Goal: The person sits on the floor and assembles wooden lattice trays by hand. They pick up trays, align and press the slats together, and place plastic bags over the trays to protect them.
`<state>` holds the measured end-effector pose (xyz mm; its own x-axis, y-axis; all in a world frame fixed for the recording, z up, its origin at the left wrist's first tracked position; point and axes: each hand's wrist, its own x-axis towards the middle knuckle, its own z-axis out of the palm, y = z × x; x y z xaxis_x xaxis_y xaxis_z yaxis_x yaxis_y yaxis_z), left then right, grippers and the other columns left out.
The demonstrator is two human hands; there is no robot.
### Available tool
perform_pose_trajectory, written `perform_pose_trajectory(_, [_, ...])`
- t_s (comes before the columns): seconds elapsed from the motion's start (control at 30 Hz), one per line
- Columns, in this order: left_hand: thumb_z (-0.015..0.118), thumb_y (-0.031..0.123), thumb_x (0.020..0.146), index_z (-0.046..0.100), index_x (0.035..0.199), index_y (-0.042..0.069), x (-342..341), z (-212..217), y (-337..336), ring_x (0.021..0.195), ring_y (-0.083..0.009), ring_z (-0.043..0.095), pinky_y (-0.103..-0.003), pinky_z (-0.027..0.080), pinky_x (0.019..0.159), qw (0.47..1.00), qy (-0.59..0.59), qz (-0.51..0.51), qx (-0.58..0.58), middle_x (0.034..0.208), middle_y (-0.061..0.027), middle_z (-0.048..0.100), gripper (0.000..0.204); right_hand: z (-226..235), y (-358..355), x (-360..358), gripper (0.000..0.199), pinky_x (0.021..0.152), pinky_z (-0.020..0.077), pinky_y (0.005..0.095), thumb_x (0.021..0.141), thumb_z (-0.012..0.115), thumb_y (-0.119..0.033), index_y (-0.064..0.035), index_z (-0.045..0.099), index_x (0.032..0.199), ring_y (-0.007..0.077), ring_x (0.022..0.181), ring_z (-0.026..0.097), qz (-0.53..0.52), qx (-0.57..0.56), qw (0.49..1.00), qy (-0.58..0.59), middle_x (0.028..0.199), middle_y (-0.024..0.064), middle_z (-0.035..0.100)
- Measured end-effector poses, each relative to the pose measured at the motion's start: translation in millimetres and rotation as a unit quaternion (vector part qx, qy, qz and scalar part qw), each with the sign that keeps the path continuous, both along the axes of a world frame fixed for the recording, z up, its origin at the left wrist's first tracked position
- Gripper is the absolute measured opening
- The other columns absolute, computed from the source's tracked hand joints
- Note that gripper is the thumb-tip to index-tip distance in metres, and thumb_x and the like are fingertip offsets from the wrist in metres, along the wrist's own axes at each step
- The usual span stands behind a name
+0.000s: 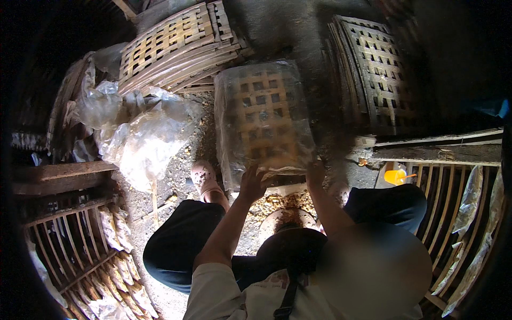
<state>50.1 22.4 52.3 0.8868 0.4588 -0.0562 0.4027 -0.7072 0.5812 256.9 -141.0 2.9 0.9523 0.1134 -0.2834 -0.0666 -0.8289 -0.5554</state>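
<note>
In front of me lies a woven bamboo lattice panel [266, 114], seen through a cloudy clear plastic sheet [226, 128] that covers it. My left hand [252, 184] is at the near edge of the sheet, left of its middle, with its fingers closed on the plastic. At the near right corner my right hand [316, 173] grips the same edge, its fingers partly in shadow. The near edge of the plastic is bunched between the two hands. What lies under the panel is hidden.
Stacked lattice panels stand at the far left [170, 48] and far right [378, 69]. Crumpled clear plastic [144, 128] lies to my left. Slatted racks flank me, left [69, 240] and right [442, 213]. An orange cup [395, 176] sits by the right rack.
</note>
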Motion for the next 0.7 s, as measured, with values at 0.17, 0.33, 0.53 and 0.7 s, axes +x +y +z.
perform_pose_trajectory(0.17, [0.066, 0.016, 0.072, 0.057, 0.118, 0.014, -9.2, -5.0, -0.5, 0.127, -0.037, 0.037, -0.049, 0.034, 0.101, 0.999, 0.005, -0.028, 0.042, 0.139, -0.0204, 0.037, 0.047, 55.9, 18.5, 8.2, 0.022, 0.068, 0.0493, 0.0334, 0.083, 0.062, -0.019, -0.0105, 0.058, 0.103, 0.0196, 0.085, 0.062, -0.17, 0.534, 0.744, 0.365, 0.087, 0.0041, 0.061])
perform_pose_trajectory(0.33, [0.061, 0.012, 0.075, 0.06, 0.11, 0.011, -6.5, -5.9, 9.5, 0.126, -0.0365, 0.039, -0.048, 0.037, 0.098, 0.997, 0.038, -0.06, -0.017, 0.138, -0.0206, 0.038, 0.035, 29.7, -10.3, 37.7, 0.025, 0.07, 0.0481, 0.029, 0.083, 0.064, -0.015, -0.0092, 0.057, 0.106, 0.0167, 0.088, 0.06, -0.147, 0.515, 0.772, 0.343, 0.089, 0.0048, 0.06])
perform_pose_trajectory(0.53, [0.063, 0.012, 0.073, 0.061, 0.104, 0.008, -10.5, -9.6, 3.8, 0.129, -0.0376, 0.034, -0.05, 0.033, 0.1, 0.995, 0.042, -0.068, 0.051, 0.139, -0.0209, 0.037, 0.032, 73.7, 8.6, 53.0, 0.026, 0.073, 0.0432, 0.0437, 0.09, 0.049, -0.026, -0.0012, 0.053, 0.096, 0.03, 0.079, 0.055, -0.207, 0.424, 0.877, -0.094, 0.087, 0.0137, 0.054])
perform_pose_trajectory(0.7, [0.063, 0.009, 0.071, 0.063, 0.098, 0.009, -11.5, 4.0, 4.7, 0.131, -0.0386, 0.032, -0.051, 0.029, 0.102, 0.994, 0.05, -0.078, 0.06, 0.14, -0.0218, 0.036, 0.026, 180.9, 24.9, 146.1, 0.041, 0.088, 0.0407, 0.0478, 0.085, 0.054, -0.026, 0.0007, 0.05, 0.116, 0.0364, 0.103, 0.049, -0.051, -0.079, 0.935, -0.342, 0.107, 0.022, 0.051])
